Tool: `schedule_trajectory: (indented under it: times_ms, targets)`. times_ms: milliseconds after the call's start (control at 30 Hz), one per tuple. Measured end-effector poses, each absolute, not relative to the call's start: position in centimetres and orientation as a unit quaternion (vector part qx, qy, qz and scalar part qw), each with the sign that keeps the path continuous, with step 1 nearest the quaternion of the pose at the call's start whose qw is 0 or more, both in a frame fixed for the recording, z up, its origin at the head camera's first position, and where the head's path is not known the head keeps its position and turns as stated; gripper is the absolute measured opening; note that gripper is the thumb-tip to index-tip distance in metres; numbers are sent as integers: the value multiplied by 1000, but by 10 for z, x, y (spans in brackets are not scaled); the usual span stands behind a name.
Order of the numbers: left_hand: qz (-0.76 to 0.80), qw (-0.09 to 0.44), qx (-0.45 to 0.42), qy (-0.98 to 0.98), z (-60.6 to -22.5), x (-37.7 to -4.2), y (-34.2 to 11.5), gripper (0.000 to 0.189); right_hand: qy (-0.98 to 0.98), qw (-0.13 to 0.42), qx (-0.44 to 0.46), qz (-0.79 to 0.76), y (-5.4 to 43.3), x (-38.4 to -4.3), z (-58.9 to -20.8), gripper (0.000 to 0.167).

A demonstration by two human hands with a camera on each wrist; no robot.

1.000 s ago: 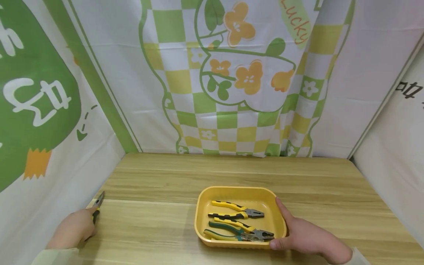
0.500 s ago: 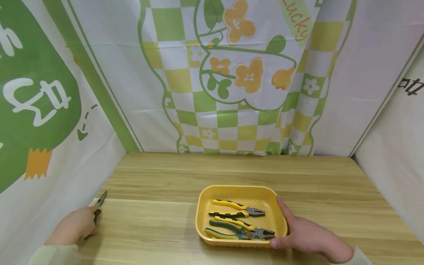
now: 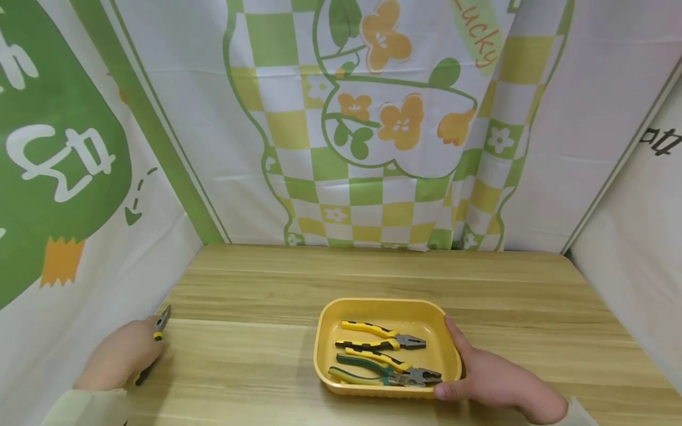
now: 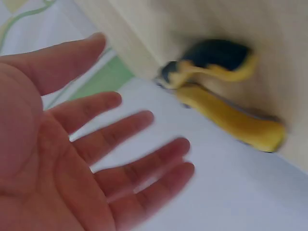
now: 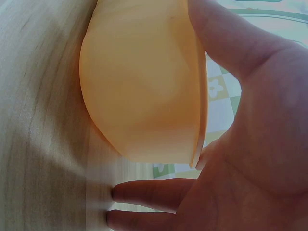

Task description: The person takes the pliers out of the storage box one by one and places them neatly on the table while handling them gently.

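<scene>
At the table's left edge lie needle-nose pliers (image 3: 162, 322) with yellow-and-black handles (image 4: 231, 115). My left hand (image 3: 119, 355) is over them in the head view and partly covers the handles. The left wrist view shows that hand with fingers spread and palm bare, the handles beyond the fingertips. My right hand (image 3: 498, 378) grips the right end of a yellow plastic box (image 3: 383, 300), thumb at the near corner and index finger at the far one. Two yellow-and-black combination pliers (image 3: 411, 341) and green-handled pliers (image 3: 396, 380) lie in the box, the lower two overlapping.
The wood-grain table (image 3: 240, 284) is bounded by white fabric walls on the left and right. A green-and-white checked curtain (image 3: 362, 195) hangs behind its back edge.
My left hand has shifted slightly up over the pliers, so that their yellow joint and lower handle now show. The right hand and the box stay in place.
</scene>
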State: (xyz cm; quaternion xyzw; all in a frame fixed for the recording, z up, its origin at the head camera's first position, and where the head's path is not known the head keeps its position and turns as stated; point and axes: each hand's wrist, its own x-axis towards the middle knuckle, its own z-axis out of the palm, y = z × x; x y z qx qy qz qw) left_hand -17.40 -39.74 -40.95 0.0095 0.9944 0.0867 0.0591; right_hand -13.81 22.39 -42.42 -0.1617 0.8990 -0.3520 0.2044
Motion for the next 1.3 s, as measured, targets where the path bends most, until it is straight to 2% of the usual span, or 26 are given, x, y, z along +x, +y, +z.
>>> schedule_trajectory:
  times_ms: [67, 167, 300, 367, 633, 800, 933, 1167, 1300]
  targets:
    - [80, 26, 36, 996, -404, -178, -390, 63, 900, 205, -162, -350, 225, -138, -425, 127]
    - [95, 9, 66, 993, -393, -184, -376, 64, 901, 205, -161, -348, 225, -138, -425, 127]
    - [164, 24, 71, 984, -375, -194, -355, 64, 899, 206, -161, -352, 225, -138, -425, 128]
    - [201, 14, 79, 976, -366, -200, -344, 59, 898, 206, -162, -355, 225, -138, -425, 128]
    - [352, 79, 109, 926, -327, -224, -307, 50, 895, 218, -155, -356, 224, -137, -424, 127]
    - [407, 86, 110, 903, -308, -233, -277, 44, 897, 211, -162, -352, 224, -138, -422, 126]
    - [491, 136, 120, 852, -298, -236, -247, 47, 899, 206, -164, -350, 223, -137, -421, 127]
    - [602, 273, 215, 719, -296, -242, -200, 66, 898, 209, -165, -350, 223, -137, -420, 126]
    - [621, 352, 258, 651, -299, -248, -175, 71, 900, 207, -165, -346, 224, -136, -421, 127]
